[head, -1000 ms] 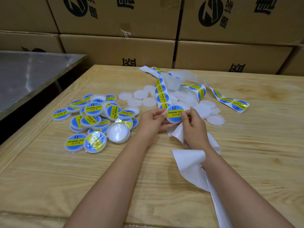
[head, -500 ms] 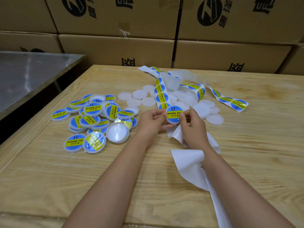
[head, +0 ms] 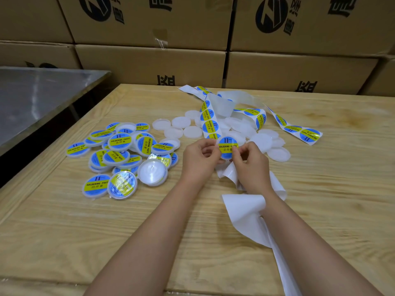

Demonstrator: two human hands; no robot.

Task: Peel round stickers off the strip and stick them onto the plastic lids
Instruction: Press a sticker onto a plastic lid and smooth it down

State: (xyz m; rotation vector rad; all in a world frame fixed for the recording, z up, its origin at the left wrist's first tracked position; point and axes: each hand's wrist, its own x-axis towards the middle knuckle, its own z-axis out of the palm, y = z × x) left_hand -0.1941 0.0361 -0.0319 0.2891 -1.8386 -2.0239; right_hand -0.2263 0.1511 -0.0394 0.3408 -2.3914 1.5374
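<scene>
My left hand (head: 199, 160) and my right hand (head: 251, 165) hold one plastic lid (head: 227, 147) between them above the table, fingers curled on its rim. A blue and yellow round sticker covers its face. The sticker strip (head: 210, 122) runs from behind that lid toward the back, with more stickers on it. Its bare white backing (head: 245, 212) curls under my right wrist and trails off the front edge. Plain white lids (head: 263, 141) lie scattered behind my hands. A pile of stickered lids (head: 119, 142) sits to the left.
The wooden table (head: 106, 242) has a raised edge on its left. A steel table (head: 38, 99) stands further left across a dark gap. Stacked cardboard boxes (head: 149, 60) wall the back. Another piece of sticker strip (head: 295, 129) lies at the right.
Both hands have shifted slightly on the stickered lid, my right fingers moving along its right edge. Everything else stays where it was.
</scene>
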